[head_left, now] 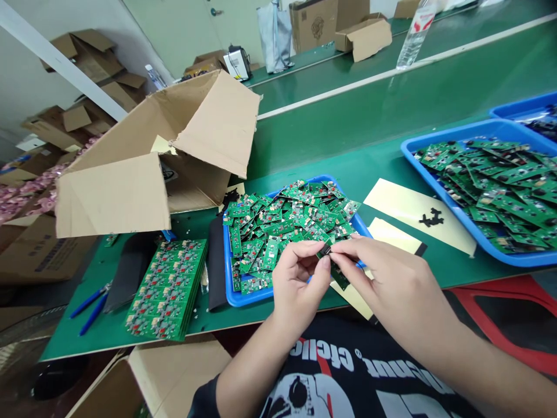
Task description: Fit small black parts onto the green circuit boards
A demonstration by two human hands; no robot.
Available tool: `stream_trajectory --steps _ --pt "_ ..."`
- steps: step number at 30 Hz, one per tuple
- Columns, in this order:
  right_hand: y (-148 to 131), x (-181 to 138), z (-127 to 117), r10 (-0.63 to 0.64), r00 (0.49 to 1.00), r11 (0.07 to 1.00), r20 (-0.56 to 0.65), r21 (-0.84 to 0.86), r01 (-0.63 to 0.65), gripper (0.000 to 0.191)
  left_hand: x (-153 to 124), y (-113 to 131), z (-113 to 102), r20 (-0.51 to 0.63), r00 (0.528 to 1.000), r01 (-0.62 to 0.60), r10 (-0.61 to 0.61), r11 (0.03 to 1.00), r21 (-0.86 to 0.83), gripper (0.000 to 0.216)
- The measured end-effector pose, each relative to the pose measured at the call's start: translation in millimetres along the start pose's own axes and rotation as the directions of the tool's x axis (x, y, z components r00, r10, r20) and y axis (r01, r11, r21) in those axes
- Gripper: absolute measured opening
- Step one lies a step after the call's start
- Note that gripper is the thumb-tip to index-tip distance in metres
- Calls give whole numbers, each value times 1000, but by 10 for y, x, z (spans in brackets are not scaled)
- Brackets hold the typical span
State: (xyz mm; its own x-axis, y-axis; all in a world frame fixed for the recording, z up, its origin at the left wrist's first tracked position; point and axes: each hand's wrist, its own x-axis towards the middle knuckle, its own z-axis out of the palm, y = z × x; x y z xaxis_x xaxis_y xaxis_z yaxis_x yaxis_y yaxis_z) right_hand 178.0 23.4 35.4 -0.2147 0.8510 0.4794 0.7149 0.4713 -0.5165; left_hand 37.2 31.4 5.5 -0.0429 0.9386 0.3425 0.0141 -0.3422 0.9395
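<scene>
Both of my hands meet just in front of a blue tray (232, 295) heaped with small green circuit boards (287, 223). My left hand (296, 283) and my right hand (391, 284) pinch one small green circuit board (338, 276) between them, fingertips touching at a small black piece (325, 251) on its top edge. The board hangs below the fingers, partly hidden by them. Left of the tray lies a stack of uncut green board panels (167, 288).
An open cardboard box (143, 168) lies on its side at the back left. Blue-handled pliers (91, 305) rest near the table's left edge. A second blue tray (439, 180) of boards sits at the right, yellow backing sheets (404, 209) with black stickers between. A water bottle (415, 32) stands far back.
</scene>
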Motion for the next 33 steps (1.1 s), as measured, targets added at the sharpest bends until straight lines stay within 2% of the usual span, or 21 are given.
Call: stream_trajectory --steps 4,7,9,11,16,19,22,27,30,33 --pt "-6 20 2 14 999 1000 -33 -25 -15 18 -3 -9 -9 13 1000 -11 11 1000 11 8" --pt "3 25 4 23 999 1000 -46 -15 -23 26 -9 -13 -14 27 999 -27 26 999 30 9" --pt "16 17 9 3 999 1000 -50 -15 -4 19 -6 -13 -17 43 998 -42 41 998 45 12" --pt "30 5 16 -28 997 999 -66 -42 25 14 3 -13 -21 62 996 -73 69 995 74 15" --pt "56 -13 41 -68 996 995 -54 -77 64 18 37 -26 -43 110 977 -205 184 950 236 16" --pt "79 -7 60 -49 999 997 -14 -54 48 18 65 -40 -64 149 957 -288 250 892 349 15" --pt "120 8 81 -82 997 996 0 -38 82 19 107 -48 -93 189 928 -371 320 819 437 15" --pt "181 42 122 -155 988 987 15 -40 155 21 178 -64 -129 261 830 -555 492 685 473 12" --pt "176 60 150 -158 987 986 30 -50 159 21 186 -94 -130 282 794 -602 539 632 487 15" --pt "177 92 167 -173 984 982 46 -65 175 22 173 -115 -131 267 796 -596 544 622 508 15"
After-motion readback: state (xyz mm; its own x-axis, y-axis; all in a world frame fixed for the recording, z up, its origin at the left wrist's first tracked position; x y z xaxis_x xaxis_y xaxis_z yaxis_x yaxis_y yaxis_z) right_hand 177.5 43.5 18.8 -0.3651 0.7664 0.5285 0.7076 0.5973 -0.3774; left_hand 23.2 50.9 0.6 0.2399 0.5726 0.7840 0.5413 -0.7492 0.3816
